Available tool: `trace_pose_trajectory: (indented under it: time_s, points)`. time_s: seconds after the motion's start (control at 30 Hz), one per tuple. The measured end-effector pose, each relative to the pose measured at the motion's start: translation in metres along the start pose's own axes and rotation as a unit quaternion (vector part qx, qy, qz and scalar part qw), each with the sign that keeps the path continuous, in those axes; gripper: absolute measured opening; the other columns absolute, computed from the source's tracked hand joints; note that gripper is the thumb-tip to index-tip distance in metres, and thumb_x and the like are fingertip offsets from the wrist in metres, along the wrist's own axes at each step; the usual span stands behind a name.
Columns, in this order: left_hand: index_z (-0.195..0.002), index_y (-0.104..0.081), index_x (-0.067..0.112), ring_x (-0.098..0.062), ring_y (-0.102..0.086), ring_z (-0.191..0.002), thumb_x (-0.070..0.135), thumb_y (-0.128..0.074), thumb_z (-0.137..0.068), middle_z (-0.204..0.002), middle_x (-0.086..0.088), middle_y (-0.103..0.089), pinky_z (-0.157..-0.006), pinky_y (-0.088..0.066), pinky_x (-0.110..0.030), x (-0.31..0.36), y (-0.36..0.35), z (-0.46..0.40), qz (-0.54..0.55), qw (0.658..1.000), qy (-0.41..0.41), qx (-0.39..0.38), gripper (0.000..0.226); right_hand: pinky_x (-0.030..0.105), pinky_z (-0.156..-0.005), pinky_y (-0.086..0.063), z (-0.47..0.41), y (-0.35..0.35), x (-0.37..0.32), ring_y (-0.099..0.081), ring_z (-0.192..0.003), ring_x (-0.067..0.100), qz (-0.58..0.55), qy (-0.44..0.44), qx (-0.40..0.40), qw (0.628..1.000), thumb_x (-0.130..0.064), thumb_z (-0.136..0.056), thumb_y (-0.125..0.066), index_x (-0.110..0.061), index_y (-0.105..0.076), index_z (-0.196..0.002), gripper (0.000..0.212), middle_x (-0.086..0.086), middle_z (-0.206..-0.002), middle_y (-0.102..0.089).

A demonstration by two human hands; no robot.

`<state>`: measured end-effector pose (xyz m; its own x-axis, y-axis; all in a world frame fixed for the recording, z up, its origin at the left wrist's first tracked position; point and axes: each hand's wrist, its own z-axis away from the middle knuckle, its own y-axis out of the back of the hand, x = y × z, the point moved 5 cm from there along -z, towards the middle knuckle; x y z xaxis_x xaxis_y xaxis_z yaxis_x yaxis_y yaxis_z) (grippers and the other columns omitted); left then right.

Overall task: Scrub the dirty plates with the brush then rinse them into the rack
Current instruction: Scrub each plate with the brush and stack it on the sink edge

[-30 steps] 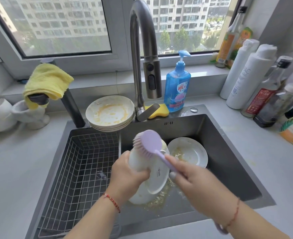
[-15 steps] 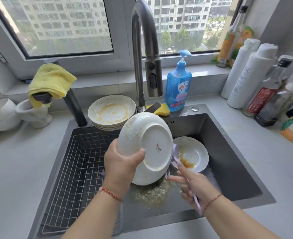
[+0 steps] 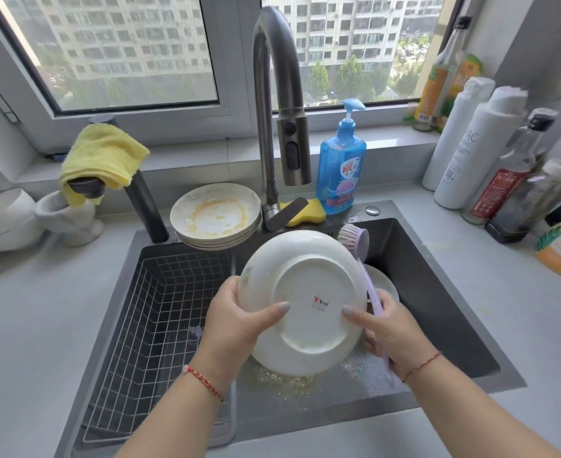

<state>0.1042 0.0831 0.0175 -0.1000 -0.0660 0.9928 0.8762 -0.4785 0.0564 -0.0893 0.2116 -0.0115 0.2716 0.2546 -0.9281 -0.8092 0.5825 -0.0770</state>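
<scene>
A white plate [image 3: 305,285] stands tilted over the sink, its underside facing me. My left hand [image 3: 236,322] grips its left rim, thumb across the back. My right hand [image 3: 388,332] holds the right rim with the thumb and also grips the lilac brush [image 3: 365,269], whose bristle head sticks up behind the plate. A second dirty plate [image 3: 383,282] lies in the basin, mostly hidden. Several dirty plates [image 3: 214,216] are stacked at the sink's back edge. The wire rack [image 3: 153,312] fills the left basin and holds nothing.
The faucet [image 3: 282,127] arches above the plate; no water runs. A blue soap bottle [image 3: 340,170] and yellow sponge [image 3: 309,213] stand behind the sink. Bottles [image 3: 470,143] crowd the right counter. A yellow cloth [image 3: 102,157] and white bowls [image 3: 1,219] are at left.
The plate has been turned with its underside toward me and raised. My right hand came up from the basin to take the plate's right rim, the brush head now pointing up behind it.
</scene>
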Motion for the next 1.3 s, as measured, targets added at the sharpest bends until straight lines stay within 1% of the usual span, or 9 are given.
trace_pose_trajectory:
  time_s: [0.17, 0.33, 0.47, 0.57, 0.7, 0.77, 0.97, 1.17, 1.3]
  points:
    - [-0.086, -0.061, 0.018, -0.012, -0.069, -0.075, 0.034, -0.092, -0.054, -0.084, 0.002, -0.069, -0.063, -0.060, -0.032, 0.020, -0.003, -0.006, -0.214, 0.973, -0.021, -0.084, 0.047, 0.032, -0.068, -0.057, -0.003, 0.007, -0.032, -0.066, -0.081, 0.017, 0.272, 0.090, -0.030, 0.958, -0.039, -0.047, -0.088, -0.022, -0.059, -0.102, 0.065, -0.001, -0.092, -0.068]
    - [-0.075, -0.053, 0.028, 0.004, -0.058, -0.066, 0.025, -0.088, -0.063, -0.077, 0.011, -0.061, -0.056, -0.044, -0.011, 0.029, -0.021, 0.004, -0.346, 0.923, -0.086, -0.146, 0.037, 0.036, -0.073, -0.055, -0.002, -0.004, -0.045, -0.059, -0.080, 0.012, 0.429, 0.156, -0.027, 0.889, -0.031, -0.055, -0.088, -0.031, -0.055, -0.103, 0.059, -0.011, -0.090, -0.062]
    - [-0.073, -0.052, 0.030, 0.009, -0.057, -0.067, 0.018, -0.087, -0.065, -0.074, 0.013, -0.059, -0.055, -0.043, -0.010, 0.029, -0.020, 0.005, -0.327, 0.933, -0.101, -0.108, 0.038, 0.019, -0.068, -0.050, 0.005, -0.001, -0.052, -0.061, -0.079, 0.002, 0.379, 0.191, 0.025, 0.905, -0.026, -0.073, -0.079, -0.033, -0.059, -0.111, 0.044, -0.016, -0.091, -0.065]
    - [-0.077, -0.054, 0.015, -0.006, -0.059, -0.069, 0.023, -0.086, -0.065, -0.075, 0.004, -0.060, -0.054, -0.045, -0.020, 0.028, -0.010, 0.000, -0.339, 0.933, -0.107, -0.060, 0.035, 0.015, -0.049, -0.040, 0.012, 0.012, -0.045, -0.055, -0.053, -0.002, 0.308, 0.154, 0.073, 0.936, -0.023, -0.090, -0.061, -0.028, -0.066, -0.108, 0.019, -0.007, -0.073, -0.067]
    - [-0.082, -0.055, 0.011, -0.011, -0.060, -0.074, 0.024, -0.086, -0.066, -0.080, 0.001, -0.061, -0.059, -0.048, -0.024, 0.028, 0.001, -0.006, -0.340, 0.936, -0.094, -0.019, 0.038, 0.020, -0.038, -0.033, 0.023, 0.013, -0.020, -0.035, -0.035, 0.004, 0.231, 0.075, 0.068, 0.968, -0.023, -0.099, -0.047, -0.034, -0.060, -0.123, 0.030, 0.003, -0.055, -0.056]
    - [-0.082, -0.055, 0.015, -0.006, -0.059, -0.072, 0.023, -0.087, -0.067, -0.080, 0.004, -0.061, -0.055, -0.048, -0.017, 0.028, 0.001, -0.006, -0.334, 0.938, -0.090, -0.016, 0.036, 0.021, -0.039, -0.031, 0.034, 0.000, -0.027, -0.031, -0.038, 0.005, 0.222, 0.097, 0.050, 0.969, -0.023, -0.099, -0.046, -0.045, -0.057, -0.122, 0.034, -0.006, -0.048, -0.045]
    - [-0.089, -0.046, 0.019, -0.012, -0.054, -0.075, 0.023, -0.077, -0.077, -0.077, 0.014, -0.052, -0.055, -0.040, -0.009, 0.028, -0.008, -0.015, -0.400, 0.914, -0.063, 0.018, 0.034, 0.012, -0.051, -0.032, 0.077, -0.054, -0.044, -0.041, -0.049, 0.002, 0.340, 0.174, -0.072, 0.921, -0.026, -0.095, -0.051, -0.060, -0.042, -0.122, 0.044, -0.006, -0.063, -0.053]
    - [-0.079, -0.055, 0.015, -0.006, -0.057, -0.067, 0.017, -0.088, -0.065, -0.077, 0.003, -0.061, -0.054, -0.046, -0.013, 0.028, 0.007, -0.008, -0.300, 0.950, -0.088, 0.010, 0.036, 0.018, -0.036, -0.027, 0.040, -0.010, -0.047, -0.027, -0.035, 0.005, 0.272, 0.068, 0.042, 0.959, -0.019, -0.097, -0.046, -0.054, -0.057, -0.112, 0.039, -0.012, -0.042, -0.034]
    - [-0.079, -0.056, 0.016, -0.005, -0.057, -0.067, 0.017, -0.088, -0.065, -0.077, 0.004, -0.061, -0.054, -0.047, -0.013, 0.027, 0.007, -0.008, -0.298, 0.950, -0.094, 0.008, 0.036, 0.019, -0.037, -0.027, 0.041, -0.010, -0.048, -0.026, -0.036, 0.006, 0.254, 0.047, 0.026, 0.966, -0.020, -0.098, -0.045, -0.059, -0.058, -0.100, 0.041, -0.009, -0.043, -0.032]
